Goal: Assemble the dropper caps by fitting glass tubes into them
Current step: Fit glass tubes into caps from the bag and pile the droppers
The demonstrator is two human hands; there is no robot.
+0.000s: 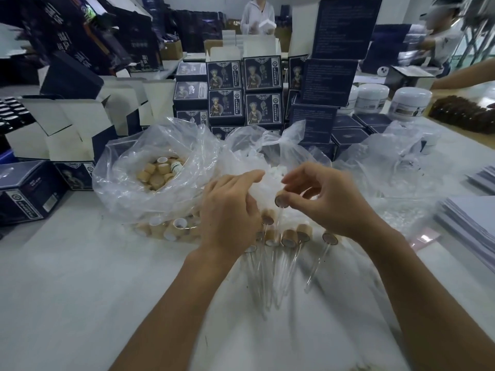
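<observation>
**Clerk:** Item one, your right hand [330,199]. How did you hold it?

**Checker:** You pinched a wooden dropper cap [281,200] between thumb and fingertips, its open face turned toward you. A glass tube [278,215] hung from that cap, long axis slanting down and slightly left toward the table [80,277]. Whether it was fully seated could not be told.

**Clerk:** Item two, your left hand [230,212]?

**Checker:** Fingers loosely extended, resting over the white parts in the middle clear bag [267,145]; it gripped nothing that showed.

**Clerk:** Item three, finished stock?

**Checker:** A row of assembled caps [289,238] lay on the table directly below your hands, caps away from you, tubes pointing back toward you. One more, a lone dropper [330,238], lay just to the right of that row.

**Clerk:** Item four, supply?

**Checker:** Loose caps in the left bag [158,172], beyond your left hand.

**Clerk:** And the relation the next move turned on?

**Checker:** By judgement, the held piece sat straight above the row, so your right hand had only to lower it toward you, tube end first, in line with the others. Your left hand was the nearer to the supply bags for the next cap
</observation>
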